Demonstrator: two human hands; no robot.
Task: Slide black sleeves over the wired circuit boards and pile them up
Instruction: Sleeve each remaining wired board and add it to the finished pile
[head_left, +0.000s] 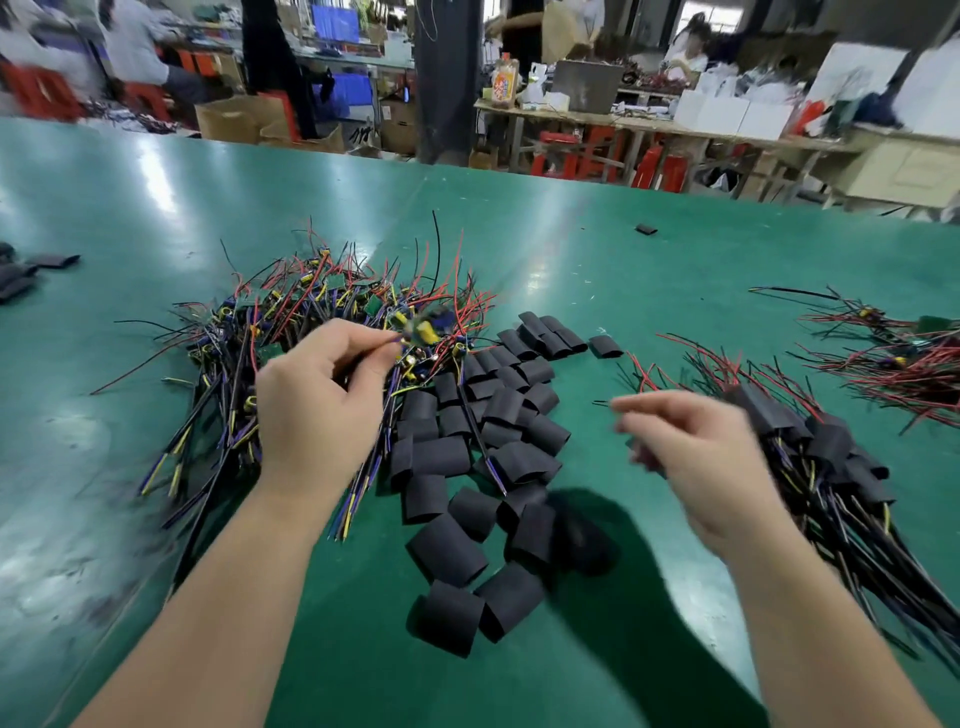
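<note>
Green table (156, 208) in a busy workshop: over the heap (291, 312), the left grip (317, 410) pinches one board (423, 327), whose wires could snag the tangle. Loose sleeves (467, 457) lie centre. Too blurred to tell open from closed, the right grip (696, 457) hovers near the pile (831, 457) and might knock it.

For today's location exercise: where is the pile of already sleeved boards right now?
In the head view, the pile of sleeved boards lies right of the right hand on the green table; loose black sleeves lie further left.
</note>
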